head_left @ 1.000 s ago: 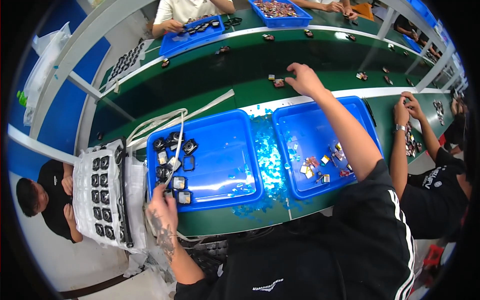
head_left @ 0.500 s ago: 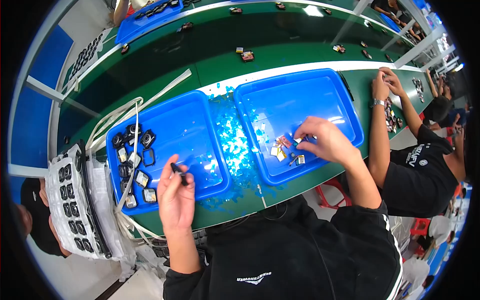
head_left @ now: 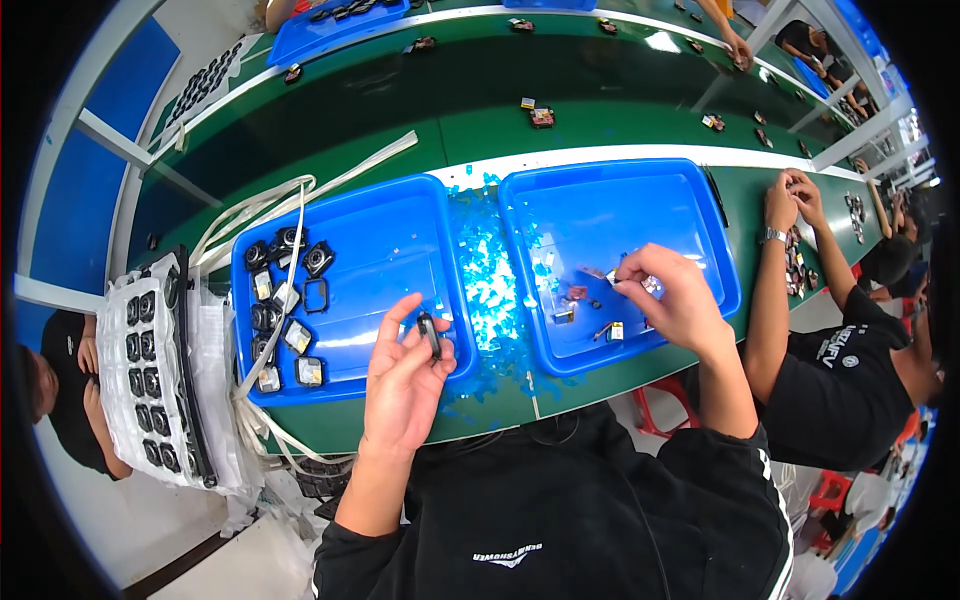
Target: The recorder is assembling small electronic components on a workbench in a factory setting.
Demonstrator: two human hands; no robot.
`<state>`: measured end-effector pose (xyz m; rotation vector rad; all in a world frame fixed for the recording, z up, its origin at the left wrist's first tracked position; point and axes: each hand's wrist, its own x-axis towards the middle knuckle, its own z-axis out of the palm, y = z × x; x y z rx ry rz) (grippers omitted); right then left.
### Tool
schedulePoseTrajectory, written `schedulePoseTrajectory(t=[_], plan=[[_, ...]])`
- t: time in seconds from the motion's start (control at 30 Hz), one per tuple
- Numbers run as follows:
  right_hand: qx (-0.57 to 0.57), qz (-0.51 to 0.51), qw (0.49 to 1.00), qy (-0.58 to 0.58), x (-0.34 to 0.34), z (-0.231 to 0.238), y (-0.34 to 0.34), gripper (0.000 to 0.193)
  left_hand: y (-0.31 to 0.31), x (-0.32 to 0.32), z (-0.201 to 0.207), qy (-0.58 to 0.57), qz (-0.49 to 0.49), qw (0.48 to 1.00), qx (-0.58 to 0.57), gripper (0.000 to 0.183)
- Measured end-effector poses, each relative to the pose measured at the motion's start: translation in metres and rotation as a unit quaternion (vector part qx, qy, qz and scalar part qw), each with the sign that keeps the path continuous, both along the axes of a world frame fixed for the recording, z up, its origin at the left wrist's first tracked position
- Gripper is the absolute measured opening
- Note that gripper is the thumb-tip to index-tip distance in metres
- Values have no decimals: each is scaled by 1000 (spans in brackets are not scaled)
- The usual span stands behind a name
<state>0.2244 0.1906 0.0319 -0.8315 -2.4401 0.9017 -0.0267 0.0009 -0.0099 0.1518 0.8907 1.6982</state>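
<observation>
My left hand (head_left: 405, 385) is closed around a small black plastic casing (head_left: 430, 337), held edge-on above the right part of the left blue tray (head_left: 370, 385). Over the right blue tray (head_left: 620, 180), my right hand (head_left: 680, 300) pinches a small electronic part (head_left: 612, 276); its exact kind is partly covered by the fingers. Beneath that hand lie a small reddish circuit board (head_left: 577, 293) and a small battery-like piece (head_left: 615, 330) with a whitish face. Several black camera-like housings (head_left: 318, 258), some showing pale faces, are grouped at the left side of the left tray.
Blue film scraps (head_left: 492, 290) cover the table between the trays. White straps (head_left: 300, 215) trail across the left tray. A stack of moulded packing trays (head_left: 150, 370) holds black housings at left. On the right, a co-worker's arms (head_left: 775, 260) reach over the table. Circuit assemblies (head_left: 541, 117) dot the green belt.
The whole view has shifted. My left hand has moved right with the casing, now turned more upright. My right hand has risen slightly from the parts, pinching a small piece.
</observation>
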Motion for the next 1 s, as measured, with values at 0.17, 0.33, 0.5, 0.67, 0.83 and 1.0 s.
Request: schedulePoseTrajectory(t=[0.17, 0.33, 0.5, 0.67, 0.83, 1.0], plan=[[6, -15, 999, 52, -4, 11, -2, 13, 4, 1, 4, 87, -49, 995, -8, 31], [-218, 33, 970, 99, -29, 20, -34, 14, 26, 21, 17, 469, -75, 878, 61, 24], [-331, 44, 935, 122, -45, 8, -48, 13, 30, 31, 16, 466, -201, 857, 87, 19], [-306, 17, 940, 147, -56, 2, -54, 13, 24, 32, 11, 487, -138, 858, 84, 12], [-55, 4, 991, 122, -77, 0, -66, 14, 25, 32, 7, 496, -97, 862, 40, 11], [-24, 31, 995, 92, -72, -5, -73, 10, 22, 27, -17, 411, -46, 910, 33, 15]])
